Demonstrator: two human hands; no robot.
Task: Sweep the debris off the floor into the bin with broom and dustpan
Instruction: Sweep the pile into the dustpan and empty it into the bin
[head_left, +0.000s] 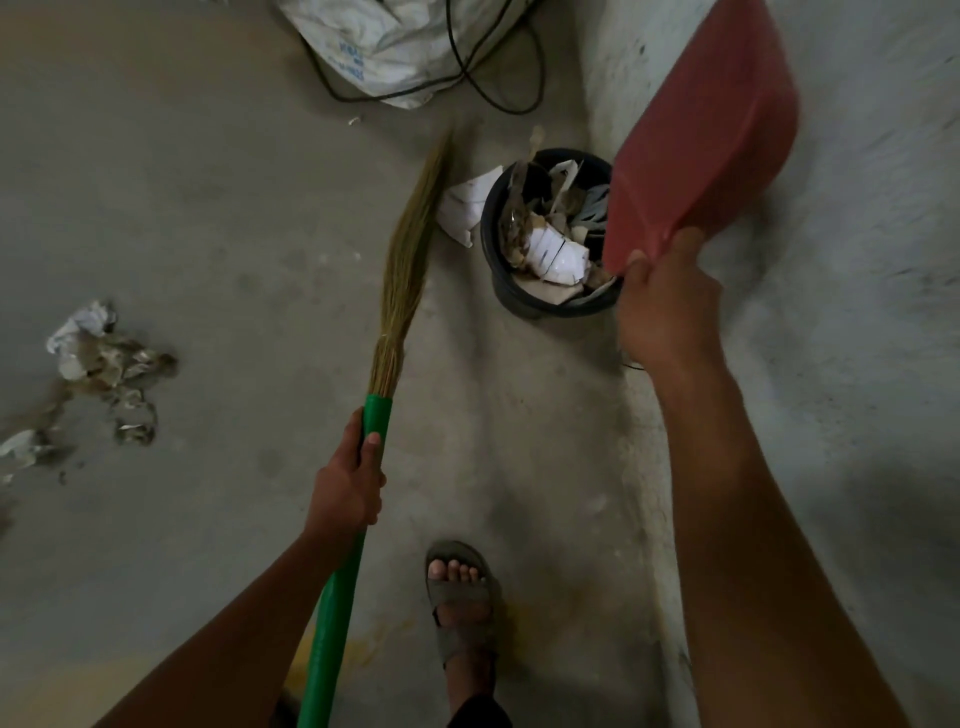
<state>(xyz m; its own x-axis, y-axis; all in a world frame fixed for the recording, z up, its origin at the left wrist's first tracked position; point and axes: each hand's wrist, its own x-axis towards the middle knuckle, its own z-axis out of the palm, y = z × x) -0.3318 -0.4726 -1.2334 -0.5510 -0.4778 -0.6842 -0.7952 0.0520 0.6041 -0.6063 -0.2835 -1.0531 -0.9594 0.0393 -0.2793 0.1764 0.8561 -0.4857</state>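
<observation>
Head cam: red dustpan (701, 140) tipped up over black bin (519, 306) full of scraps, R hand (667, 306) clamped on its edge, L hand (348, 493) wrapped round green-handled broom (400, 291), bristles fwd; debris (98, 364) on floor (208, 208) far left.

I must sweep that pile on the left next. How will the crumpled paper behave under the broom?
The crumpled paper looks light, so it will likely skid or tumble ahead of the broom. Those long, thin bristles probably flex, so the pile's finer bits may slip past.
</observation>
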